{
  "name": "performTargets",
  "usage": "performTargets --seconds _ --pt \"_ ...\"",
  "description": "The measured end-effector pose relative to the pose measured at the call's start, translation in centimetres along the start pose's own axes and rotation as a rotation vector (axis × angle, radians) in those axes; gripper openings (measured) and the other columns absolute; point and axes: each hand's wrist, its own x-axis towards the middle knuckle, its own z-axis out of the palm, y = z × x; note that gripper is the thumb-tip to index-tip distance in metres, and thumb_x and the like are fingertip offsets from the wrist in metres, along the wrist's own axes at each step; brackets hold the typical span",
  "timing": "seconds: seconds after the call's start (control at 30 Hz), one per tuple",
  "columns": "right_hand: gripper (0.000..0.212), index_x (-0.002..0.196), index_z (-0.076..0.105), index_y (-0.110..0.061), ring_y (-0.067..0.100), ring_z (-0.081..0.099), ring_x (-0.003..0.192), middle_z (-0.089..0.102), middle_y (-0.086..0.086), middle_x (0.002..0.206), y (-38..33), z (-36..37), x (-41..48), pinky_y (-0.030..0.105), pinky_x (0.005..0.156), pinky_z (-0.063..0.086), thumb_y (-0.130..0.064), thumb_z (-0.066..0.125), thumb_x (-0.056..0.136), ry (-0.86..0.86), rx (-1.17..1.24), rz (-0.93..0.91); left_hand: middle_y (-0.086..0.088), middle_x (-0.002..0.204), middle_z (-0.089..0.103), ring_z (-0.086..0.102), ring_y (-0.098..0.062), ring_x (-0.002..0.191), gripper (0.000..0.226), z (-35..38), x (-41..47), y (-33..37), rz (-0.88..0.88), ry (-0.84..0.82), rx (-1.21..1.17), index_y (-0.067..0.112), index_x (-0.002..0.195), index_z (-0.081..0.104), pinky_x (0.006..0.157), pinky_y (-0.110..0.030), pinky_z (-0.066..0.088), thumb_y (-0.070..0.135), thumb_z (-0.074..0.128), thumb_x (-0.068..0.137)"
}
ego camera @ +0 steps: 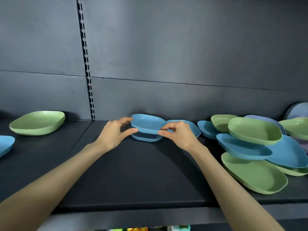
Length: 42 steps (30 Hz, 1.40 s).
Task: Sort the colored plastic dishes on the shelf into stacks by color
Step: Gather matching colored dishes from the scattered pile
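Closest in, a large green dish (253, 174) lies flat near the front edge of the dark shelf (141, 172), on the right. Behind it is a loose mixed pile: two overlapping blue dishes (245, 147), a green bowl-like dish (255, 130) resting tilted on them, and more green, blue and lavender pieces (298, 110) toward the back right corner. At the far left edge a blue dish (5, 145) is cut off by the frame, and a single green dish (38, 122) sits behind it, well apart from everything else.

Between these groups the middle of the shelf is bare from its front lip to the hands, and both forearms cross it.

The left hand (115, 132) pinches the left rim of a blue dish (147, 121) between thumb and fingers; the right hand (178, 133) pinches its right rim. This dish is directly above a second blue dish (146, 138) with a dark gap between them; they may touch at the back, but that is hidden. Another blue dish (193, 126) lies just behind the right hand, near the grey back panel (166, 55).
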Motion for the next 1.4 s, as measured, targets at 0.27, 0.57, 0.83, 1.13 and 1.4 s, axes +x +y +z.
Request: performTargets --seconds 0.27,0.57,0.83,1.13,1.4 --pt "0.022 0.093 0.074 -0.018 0.015 0.058 0.101 0.069 -0.007 0.098 0.9 1.8 1.0 0.036 0.097 0.042 -0.037 0.069 0.084 0.013 -0.134 0.002 0.001 0.129 0.061 0.056 -0.010 0.119 0.058 1.1 0.9 -2.3 -0.048 -0.047 -0.095 0.019 0.133 0.055 0.105 -0.034 0.043 0.039 0.070 0.080" --pt "0.031 0.103 0.070 -0.024 0.015 0.044 0.115 0.065 -0.012 0.111 1.6 2.3 0.7 0.028 0.089 0.019 -0.047 0.065 0.084 0.075 -0.316 -0.044 0.001 0.126 0.061 0.057 -0.011 0.116 0.059 1.3 0.8 -3.2 -0.060 -0.095 -0.064 0.019 0.135 0.052 0.100 -0.024 0.042 0.039 0.068 0.081" --pt "0.052 0.127 0.056 -0.024 0.018 0.038 0.125 0.061 -0.002 0.118 1.7 2.6 0.5 0.025 0.095 0.013 -0.051 0.063 0.083 0.068 -0.373 -0.006 0.010 0.133 0.055 0.049 -0.007 0.126 0.075 1.3 1.0 -3.2 -0.055 -0.218 -0.030 0.020 0.141 0.041 0.108 -0.024 0.034 0.034 0.077 0.076" --pt "0.051 0.126 0.057 -0.025 0.023 0.035 0.129 0.055 0.001 0.127 1.2 2.5 0.1 0.032 0.106 0.029 -0.043 0.071 0.080 0.071 -0.127 0.073 0.012 0.114 0.068 0.056 -0.002 0.116 0.055 0.9 1.2 -3.3 -0.102 -0.137 -0.145 0.027 0.123 0.060 0.105 -0.028 0.040 0.033 0.080 0.072" --pt "0.053 0.125 0.060 -0.024 0.007 0.044 0.128 0.056 -0.010 0.131 1.7 -1.0 -0.2 0.019 0.098 0.030 -0.036 0.077 0.076 0.211 0.108 0.096 0.021 0.099 0.065 0.061 -0.002 0.107 0.044 2.1 1.8 0.8 -0.032 -0.012 -0.276 0.031 0.116 0.061 0.099 -0.026 0.043 0.029 0.079 0.075"
